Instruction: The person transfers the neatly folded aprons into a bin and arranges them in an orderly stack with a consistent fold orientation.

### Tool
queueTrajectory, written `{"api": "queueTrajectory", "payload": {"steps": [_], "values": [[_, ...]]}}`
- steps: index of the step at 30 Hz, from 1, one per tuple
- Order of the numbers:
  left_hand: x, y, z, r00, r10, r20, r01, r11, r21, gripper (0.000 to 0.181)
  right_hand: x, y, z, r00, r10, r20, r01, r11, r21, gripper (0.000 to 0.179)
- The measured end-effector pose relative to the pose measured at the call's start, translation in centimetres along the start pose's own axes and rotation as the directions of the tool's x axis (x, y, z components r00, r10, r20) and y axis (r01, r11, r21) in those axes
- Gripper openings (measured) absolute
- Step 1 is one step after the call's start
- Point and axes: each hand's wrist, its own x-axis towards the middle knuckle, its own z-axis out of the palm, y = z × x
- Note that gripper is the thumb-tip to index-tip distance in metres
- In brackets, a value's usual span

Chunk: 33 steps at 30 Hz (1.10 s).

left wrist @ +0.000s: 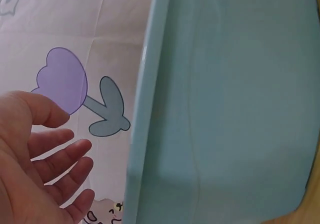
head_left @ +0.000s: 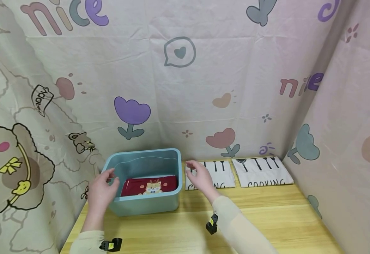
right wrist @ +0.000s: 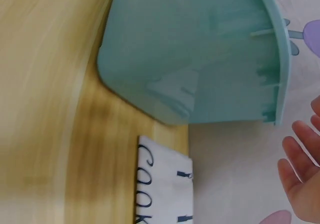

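A teal plastic bin (head_left: 143, 204) stands on the wooden table, and inside it lies a folded dark red cloth (head_left: 134, 186) with a cartoon animal print. My left hand (head_left: 101, 190) hovers by the bin's left side, fingers loosely bent and holding nothing; in the left wrist view a gap shows between that hand (left wrist: 45, 159) and the bin's rim (left wrist: 145, 109). Off the bin's right side is my right hand (head_left: 200, 177), relaxed, in front of a folded white cloth (head_left: 219, 176) with cooking prints. The right wrist view shows its fingers (right wrist: 302, 154) apart from the bin wall (right wrist: 200, 59).
A second folded white cloth (head_left: 262, 173) with utensil prints lies farther right, near the table's back edge. Printed curtains (head_left: 185, 88) hang behind the table and along both sides. Bare wood (head_left: 261, 208) shows in front of the cloths.
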Motion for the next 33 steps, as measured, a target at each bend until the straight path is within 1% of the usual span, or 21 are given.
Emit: {"api": "queueTrajectory", "payload": {"steps": [3, 6, 8, 11, 13, 18, 22, 25, 29, 32, 33], "values": [[-0.4, -0.1, 0.5, 0.997, 0.071, -0.031, -0.07, 0.997, 0.021, 0.041, -0.4, 0.8, 0.0, 1.0, -0.02, -0.01, 0.02, 0.999, -0.035, 0.032], [-0.8, -0.1, 1.1, 0.988, 0.139, -0.064, -0.137, 0.99, 0.033, 0.041, -0.9, 1.5, 0.0, 0.999, -0.042, -0.023, 0.04, 0.997, -0.065, 0.034], [-1.1, -0.1, 1.4, 0.983, 0.167, -0.081, -0.165, 0.986, 0.032, 0.041, -1.2, 2.0, -0.1, 0.998, -0.059, -0.034, 0.056, 0.995, -0.083, 0.035], [-1.5, 0.0, 1.9, 0.979, 0.182, -0.09, -0.181, 0.983, 0.023, 0.042, -1.6, 2.6, -0.1, 0.996, -0.079, -0.039, 0.075, 0.993, -0.096, 0.037], [-1.8, 0.1, 2.1, 0.979, 0.18, -0.091, -0.18, 0.984, 0.012, 0.042, -1.9, 3.0, -0.1, 0.996, -0.085, -0.038, 0.08, 0.991, -0.108, 0.039], [-2.6, 0.8, 2.4, 0.981, 0.176, -0.077, -0.177, 0.984, -0.007, 0.044, -2.5, 4.1, -0.1, 0.994, -0.104, -0.037, 0.098, 0.984, -0.146, 0.039], [-3.1, 1.3, 2.8, 0.981, 0.184, -0.061, -0.185, 0.983, -0.015, 0.046, -3.1, 5.0, 0.0, 0.992, -0.124, -0.037, 0.115, 0.974, -0.195, 0.038], [-3.4, 1.7, 3.3, 0.975, 0.209, -0.075, -0.211, 0.977, -0.014, 0.046, -3.5, 5.7, -0.1, 0.992, -0.121, -0.036, 0.11, 0.968, -0.224, 0.039], [-4.0, 2.0, 3.8, 0.959, 0.262, -0.112, -0.265, 0.964, -0.013, 0.045, -4.1, 6.6, -0.4, 0.995, -0.096, -0.038, 0.083, 0.964, -0.254, 0.039], [-4.4, 2.2, 4.1, 0.952, 0.285, -0.116, -0.288, 0.958, -0.013, 0.044, -4.6, 7.7, -0.5, 0.996, -0.077, -0.049, 0.061, 0.959, -0.276, 0.039], [-4.6, 2.3, 4.2, 0.952, 0.285, -0.111, -0.288, 0.957, -0.01, 0.044, -4.7, 8.1, -0.5, 0.996, -0.069, -0.052, 0.052, 0.957, -0.284, 0.039]]}}
